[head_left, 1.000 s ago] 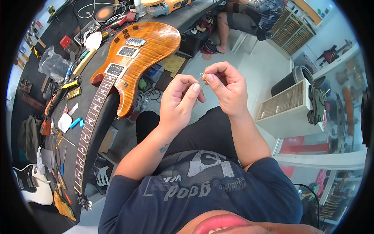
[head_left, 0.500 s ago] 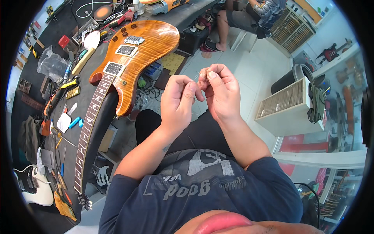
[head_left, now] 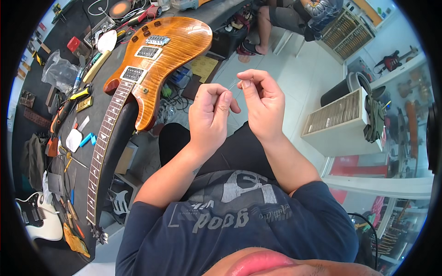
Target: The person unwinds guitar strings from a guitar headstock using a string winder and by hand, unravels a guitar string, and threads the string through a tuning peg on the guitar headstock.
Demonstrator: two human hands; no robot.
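Both of my hands are raised over my lap, apart from each other, with fingertips facing. My left hand is closed, its thumb pressed against the curled index finger. My right hand pinches thumb and forefinger together, a little higher than the left. Between the two hands runs a faint thin line, too fine to name; what each pinch holds is hidden. To the left of my hands an amber flame-top electric guitar without visible contact lies along the workbench, its neck pointing toward me.
The dark workbench carries a yellow-black tool, a plastic bag, screwdrivers and a white guitar body. A person sits beyond. At right stand a black bin and a white cabinet.
My hands have drawn slightly apart. The right fingers have closed in more, and the pale strand seen between the hands is now fainter. The view has shifted a little.
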